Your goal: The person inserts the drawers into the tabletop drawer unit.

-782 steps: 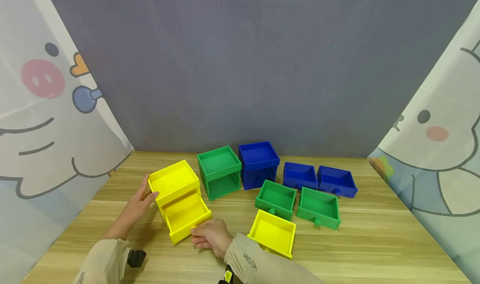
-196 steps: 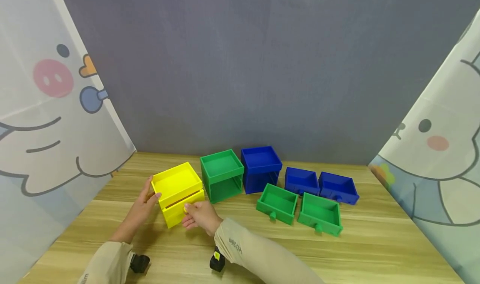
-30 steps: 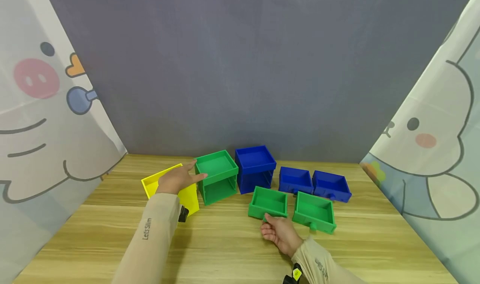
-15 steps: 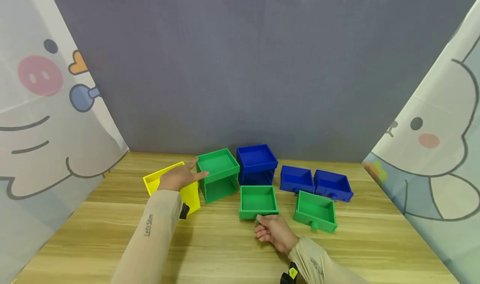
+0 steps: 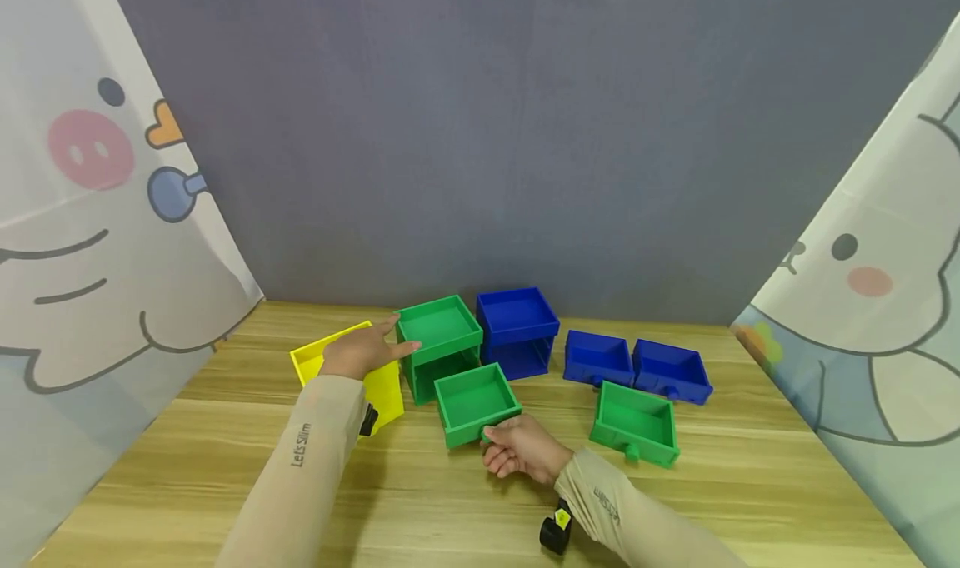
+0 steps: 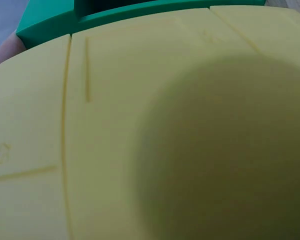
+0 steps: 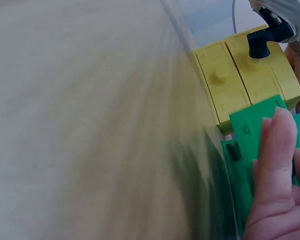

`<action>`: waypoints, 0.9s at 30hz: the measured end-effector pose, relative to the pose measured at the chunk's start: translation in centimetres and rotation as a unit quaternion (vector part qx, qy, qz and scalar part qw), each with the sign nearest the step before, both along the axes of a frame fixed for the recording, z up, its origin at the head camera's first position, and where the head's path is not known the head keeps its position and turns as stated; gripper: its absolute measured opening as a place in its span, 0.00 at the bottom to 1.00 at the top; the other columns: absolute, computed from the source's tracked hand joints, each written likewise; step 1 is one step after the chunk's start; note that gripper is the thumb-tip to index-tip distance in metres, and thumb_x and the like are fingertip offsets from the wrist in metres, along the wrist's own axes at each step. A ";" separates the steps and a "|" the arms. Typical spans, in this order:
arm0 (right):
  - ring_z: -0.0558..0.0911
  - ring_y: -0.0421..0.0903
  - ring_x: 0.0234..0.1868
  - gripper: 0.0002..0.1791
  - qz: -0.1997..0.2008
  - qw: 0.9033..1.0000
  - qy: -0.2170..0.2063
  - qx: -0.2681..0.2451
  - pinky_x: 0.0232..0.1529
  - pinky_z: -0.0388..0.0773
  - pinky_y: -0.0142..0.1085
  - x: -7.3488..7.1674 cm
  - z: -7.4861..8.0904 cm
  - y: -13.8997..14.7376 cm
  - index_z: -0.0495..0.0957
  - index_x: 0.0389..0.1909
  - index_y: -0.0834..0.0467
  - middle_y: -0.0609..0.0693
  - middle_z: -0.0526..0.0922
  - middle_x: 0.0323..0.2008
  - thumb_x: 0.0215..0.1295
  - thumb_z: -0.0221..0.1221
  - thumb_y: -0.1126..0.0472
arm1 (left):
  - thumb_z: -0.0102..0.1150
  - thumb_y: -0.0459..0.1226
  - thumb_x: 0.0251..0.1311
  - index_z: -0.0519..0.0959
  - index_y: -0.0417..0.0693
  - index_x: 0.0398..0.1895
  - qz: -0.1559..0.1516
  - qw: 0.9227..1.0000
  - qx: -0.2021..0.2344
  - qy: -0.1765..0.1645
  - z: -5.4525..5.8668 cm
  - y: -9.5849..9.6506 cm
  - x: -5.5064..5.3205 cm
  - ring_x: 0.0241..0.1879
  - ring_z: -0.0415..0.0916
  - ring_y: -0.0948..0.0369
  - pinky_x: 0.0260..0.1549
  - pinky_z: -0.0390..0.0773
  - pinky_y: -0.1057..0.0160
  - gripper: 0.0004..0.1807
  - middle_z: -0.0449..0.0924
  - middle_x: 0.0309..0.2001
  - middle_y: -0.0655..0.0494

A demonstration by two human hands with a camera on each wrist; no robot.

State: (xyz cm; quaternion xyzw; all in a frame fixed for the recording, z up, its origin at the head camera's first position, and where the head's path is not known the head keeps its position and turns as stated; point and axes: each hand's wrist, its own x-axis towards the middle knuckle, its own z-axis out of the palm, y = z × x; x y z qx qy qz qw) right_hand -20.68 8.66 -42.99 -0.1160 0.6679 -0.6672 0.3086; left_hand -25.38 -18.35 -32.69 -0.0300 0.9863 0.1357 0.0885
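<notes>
My left hand [image 5: 358, 355] holds the small green cabinet [image 5: 440, 326] at its left side, thumb on the front of the top tray and a finger towards the back. With my right hand [image 5: 525, 449] I pinch the knob of a green drawer [image 5: 476, 401]. This drawer is tilted, just before the cabinet's opening, which it partly covers. The yellow cabinet [image 5: 384, 391], partly behind my left hand, has two drawer fronts in place in the right wrist view. Its yellow front [image 6: 110, 125] fills most of the left wrist view.
Another green drawer [image 5: 636, 420] lies on the wooden table [image 5: 750, 485] at the right. Behind it are two blue drawers, one [image 5: 597, 356] left of the other [image 5: 672, 370]. A blue cabinet [image 5: 517, 311] stands right beside the green one, near the grey back wall [image 5: 525, 135].
The yellow drawers are in their cabinet, and my left hand has moved from it to the green cabinet. Over the last second my right hand has brought the green drawer left towards that cabinet.
</notes>
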 end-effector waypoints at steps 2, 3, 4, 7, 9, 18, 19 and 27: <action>0.77 0.34 0.17 0.15 0.005 1.000 -0.002 0.005 0.22 0.75 0.25 -0.3 0.1 -0.5 0.76 0.33 0.71 0.47 0.79 0.19 0.73 0.49 0.63 | 0.45 0.70 0.57 0.51 0.61 0.76 0.000 1.000 -0.003 -0.001 0.0 0.0 0.0 0.15 0.48 0.62 0.17 0.53 0.65 0.47 0.71 0.61 0.37; 0.77 0.34 0.17 0.15 0.008 1.000 -0.003 0.007 0.21 0.75 0.25 -0.5 0.1 -0.7 0.76 0.33 0.71 0.47 0.79 0.19 0.73 0.48 0.63 | 0.45 0.70 0.57 0.51 0.60 0.76 0.000 1.000 -0.004 -0.001 0.1 0.0 0.0 0.15 0.47 0.62 0.17 0.53 0.65 0.47 0.71 0.60 0.37; 0.77 0.34 0.17 0.15 0.010 1.000 -0.003 0.010 0.22 0.75 0.25 -0.6 0.1 -0.8 0.76 0.33 0.71 0.47 0.78 0.19 0.73 0.48 0.63 | 0.45 0.70 0.57 0.51 0.60 0.76 0.001 1.000 -0.004 -0.002 0.1 0.0 0.0 0.15 0.47 0.62 0.17 0.53 0.65 0.47 0.72 0.60 0.37; 0.77 0.34 0.18 0.15 0.009 1.000 -0.005 0.015 0.22 0.75 0.25 -0.9 0.1 -1.1 0.75 0.34 0.73 0.47 0.78 0.19 0.73 0.48 0.64 | 0.45 0.69 0.58 0.51 0.60 0.76 0.002 1.000 -0.003 -0.006 0.2 0.1 0.0 0.15 0.47 0.62 0.17 0.53 0.65 0.47 0.72 0.59 0.37; 0.77 0.35 0.18 0.16 0.006 1.000 -0.005 0.017 0.22 0.75 0.25 -1.0 0.0 -1.3 0.75 0.35 0.74 0.47 0.78 0.19 0.74 0.47 0.64 | 0.45 0.69 0.58 0.50 0.60 0.76 0.001 1.000 -0.003 -0.007 0.2 0.1 0.0 0.15 0.47 0.62 0.17 0.52 0.65 0.47 0.71 0.61 0.37; 0.77 0.35 0.19 0.16 -0.005 1.000 -0.006 0.017 0.22 0.74 0.25 -1.4 -0.1 -1.6 0.75 0.36 0.74 0.47 0.78 0.20 0.74 0.47 0.63 | 0.45 0.68 0.59 0.49 0.61 0.76 0.003 1.000 -0.007 -0.010 0.2 0.4 -0.1 0.15 0.47 0.62 0.17 0.52 0.65 0.46 0.68 0.64 0.36; 0.77 0.35 0.19 0.16 -0.005 1.000 -0.006 0.018 0.22 0.74 0.25 -1.4 -0.1 -1.6 0.75 0.35 0.74 0.47 0.78 0.20 0.74 0.47 0.63 | 0.45 0.68 0.59 0.49 0.61 0.76 0.003 1.000 -0.006 -0.011 0.2 0.5 -0.1 0.15 0.47 0.62 0.18 0.52 0.65 0.46 0.68 0.64 0.37; 0.76 0.35 0.17 0.16 0.003 1.000 -0.003 0.020 0.21 0.74 0.25 -1.6 -0.1 -2.3 0.75 0.34 0.74 0.47 0.78 0.19 0.74 0.47 0.64 | 0.45 0.69 0.59 0.49 0.62 0.76 0.006 1.000 0.003 -0.011 0.1 0.3 0.1 0.15 0.49 0.62 0.17 0.54 0.65 0.46 0.67 0.64 0.36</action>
